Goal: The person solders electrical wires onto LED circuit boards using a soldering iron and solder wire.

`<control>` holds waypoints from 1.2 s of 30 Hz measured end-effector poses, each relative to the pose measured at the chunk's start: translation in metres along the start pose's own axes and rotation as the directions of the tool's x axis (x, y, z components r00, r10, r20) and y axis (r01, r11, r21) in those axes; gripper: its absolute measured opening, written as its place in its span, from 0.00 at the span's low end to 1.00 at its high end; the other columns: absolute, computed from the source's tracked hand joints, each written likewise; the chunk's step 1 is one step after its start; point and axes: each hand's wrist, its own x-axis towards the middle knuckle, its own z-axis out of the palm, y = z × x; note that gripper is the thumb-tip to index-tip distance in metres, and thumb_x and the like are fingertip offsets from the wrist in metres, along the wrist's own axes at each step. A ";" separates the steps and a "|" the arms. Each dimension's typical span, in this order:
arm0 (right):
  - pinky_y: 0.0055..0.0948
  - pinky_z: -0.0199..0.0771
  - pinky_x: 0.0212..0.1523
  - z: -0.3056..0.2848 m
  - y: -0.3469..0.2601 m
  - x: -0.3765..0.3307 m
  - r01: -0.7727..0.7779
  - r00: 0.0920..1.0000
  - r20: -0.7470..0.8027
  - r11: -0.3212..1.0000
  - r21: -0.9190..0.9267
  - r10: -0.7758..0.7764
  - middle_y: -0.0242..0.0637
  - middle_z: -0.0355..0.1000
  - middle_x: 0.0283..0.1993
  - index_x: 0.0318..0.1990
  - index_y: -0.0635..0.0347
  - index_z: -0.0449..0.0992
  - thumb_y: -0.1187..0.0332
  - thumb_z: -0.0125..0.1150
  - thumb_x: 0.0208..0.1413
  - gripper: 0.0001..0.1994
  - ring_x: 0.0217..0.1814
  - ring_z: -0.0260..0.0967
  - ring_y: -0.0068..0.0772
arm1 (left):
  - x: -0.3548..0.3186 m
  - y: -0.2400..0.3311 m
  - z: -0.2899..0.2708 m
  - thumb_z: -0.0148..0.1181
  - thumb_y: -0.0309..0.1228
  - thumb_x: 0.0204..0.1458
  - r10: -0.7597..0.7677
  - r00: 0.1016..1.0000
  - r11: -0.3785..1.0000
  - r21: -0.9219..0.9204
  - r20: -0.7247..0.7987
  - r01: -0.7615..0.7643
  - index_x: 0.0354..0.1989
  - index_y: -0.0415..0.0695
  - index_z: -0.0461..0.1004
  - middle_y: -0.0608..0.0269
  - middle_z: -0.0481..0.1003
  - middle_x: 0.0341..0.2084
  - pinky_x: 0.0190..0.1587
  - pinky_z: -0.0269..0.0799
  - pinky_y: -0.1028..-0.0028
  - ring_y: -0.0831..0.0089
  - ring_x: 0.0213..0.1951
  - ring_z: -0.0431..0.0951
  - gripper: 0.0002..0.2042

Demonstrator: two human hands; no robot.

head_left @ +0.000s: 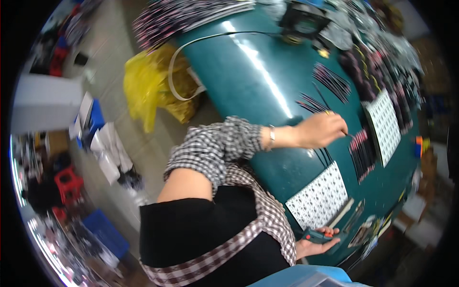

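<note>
Watching head view from afar, I see left hand (319,130) above glossy dark-green tabletop (224,67), fingers curled together; thin dark tip (350,135) shows at fingertips, too blurred, cannot tell if pinched. Slim black sticks with pink ends (361,158) lie just beside. Right hand (313,248) holds dark-green handheld tool with red button (313,236), fingers partly curled, near white dark-patterned rectangular board (319,197).

- Glossy, smooth tabletop (224,71) shines toward twelve o'clock.
- Crinkled, shiny plastic bag (143,91) slumps at ten o'clock.
- Matt, gathered cloth sleeve (205,146) at centre.
- Smooth, plastic-looking handheld device (313,235) at five o'clock.
</note>
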 end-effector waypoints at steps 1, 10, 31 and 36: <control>0.17 0.77 0.28 0.008 -0.002 0.006 0.009 1.000 -0.005 1.000 -0.012 -0.009 0.25 0.65 0.29 0.47 0.59 0.71 0.55 0.57 0.62 0.16 0.29 0.66 0.15 | -0.003 0.002 0.002 0.56 0.26 0.56 -0.044 0.999 0.999 -0.025 -0.019 0.043 0.39 0.41 0.73 0.55 0.74 0.34 0.45 0.69 0.64 0.56 0.39 0.74 0.05; 0.16 0.66 0.27 0.027 0.004 0.013 0.022 0.999 -0.031 0.997 -0.071 -0.024 0.23 0.64 0.29 0.48 0.59 0.71 0.53 0.57 0.62 0.19 0.28 0.61 0.15 | 0.005 0.025 -0.052 0.41 0.30 0.65 -0.697 0.661 0.704 -0.440 -0.278 0.558 0.42 0.39 0.71 0.68 0.69 0.27 0.31 0.68 0.79 0.80 0.29 0.70 0.11; 0.32 0.79 0.30 0.027 0.010 -0.006 0.020 0.999 -0.031 0.991 0.132 -0.016 0.33 0.71 0.32 0.53 0.62 0.67 0.53 0.53 0.63 0.22 0.32 0.71 0.27 | -0.048 0.039 -0.189 0.53 0.30 0.61 -0.731 0.652 0.652 -0.489 -0.201 0.579 0.58 0.31 0.66 0.65 0.71 0.31 0.21 0.52 0.85 0.87 0.21 0.57 0.19; 0.32 0.80 0.30 0.008 0.016 -0.020 0.082 0.995 -0.061 0.994 0.068 -0.078 0.34 0.72 0.34 0.54 0.63 0.65 0.54 0.50 0.65 0.21 0.33 0.72 0.28 | -0.001 0.081 -0.067 0.55 0.27 0.60 -0.708 0.569 0.619 -0.021 0.418 0.785 0.42 0.40 0.74 0.67 0.74 0.28 0.23 0.57 0.87 0.88 0.23 0.66 0.06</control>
